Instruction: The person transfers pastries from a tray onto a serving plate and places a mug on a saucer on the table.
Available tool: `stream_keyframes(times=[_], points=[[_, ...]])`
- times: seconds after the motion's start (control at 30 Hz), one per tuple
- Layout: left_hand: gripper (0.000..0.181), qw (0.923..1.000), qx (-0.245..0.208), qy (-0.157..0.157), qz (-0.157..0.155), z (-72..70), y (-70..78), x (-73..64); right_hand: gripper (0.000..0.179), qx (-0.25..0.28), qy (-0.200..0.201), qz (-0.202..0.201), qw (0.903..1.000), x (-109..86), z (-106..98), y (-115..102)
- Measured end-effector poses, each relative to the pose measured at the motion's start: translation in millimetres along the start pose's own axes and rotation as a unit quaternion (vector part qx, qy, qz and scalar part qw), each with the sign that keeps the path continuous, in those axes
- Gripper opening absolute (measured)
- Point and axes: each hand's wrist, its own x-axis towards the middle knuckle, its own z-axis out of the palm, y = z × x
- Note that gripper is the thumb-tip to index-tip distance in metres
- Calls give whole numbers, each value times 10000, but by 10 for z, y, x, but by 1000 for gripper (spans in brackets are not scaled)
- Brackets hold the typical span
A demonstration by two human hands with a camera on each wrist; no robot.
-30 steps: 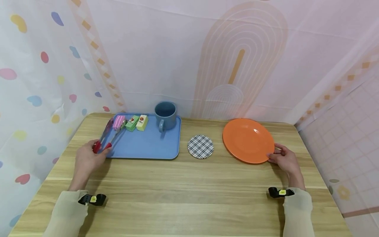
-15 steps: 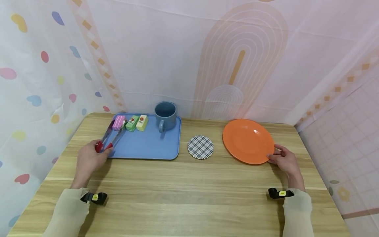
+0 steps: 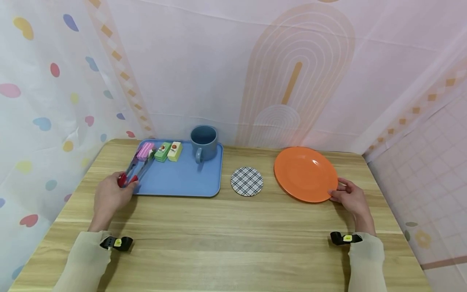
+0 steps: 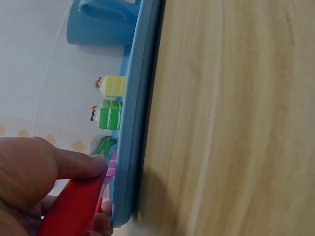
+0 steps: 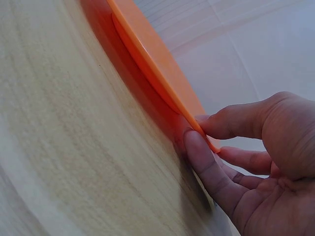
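Since a second ago my left hand (image 3: 111, 196) has shifted slightly right, and the arms of the tongs (image 4: 74, 206) have come closer together about the pink block (image 3: 145, 151), which now lies a little turned at the tray's far left. My fingers curl round the red handles, thumb on one and fingers on the other; the arms remain partly spread, and I cannot tell whether both tips press the block. My right hand (image 3: 350, 198) is as it was, pinching the rim of the plate (image 3: 306, 174) between thumb and fingers at the right of the counter (image 3: 233, 247).

The plate is round, smooth and glossy orange. The tray (image 3: 186, 180) is a flat blue rectangle with rounded corners and a raised lip. On it sit the white-striped pink block, a green block (image 3: 162, 151), a yellow block (image 3: 175, 151) and a grey-blue mug (image 3: 204, 140), upright. Between tray and plate lies a thin, plaid coaster (image 3: 247, 181). The counter has pale wood grain.
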Motion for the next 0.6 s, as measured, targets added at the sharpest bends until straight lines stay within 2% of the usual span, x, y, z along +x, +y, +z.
stream_keyframes(times=[0.4, 0.6], points=[[69, 9997, -68, -41, -214, -17, -11, -35, 77, 40, 37, 21, 10000, -11, 10, -21], [68, 9997, -112, -4, -197, -50, -6, -69, 77, 66, 33, 0, 10000, -30, 13, -34]])
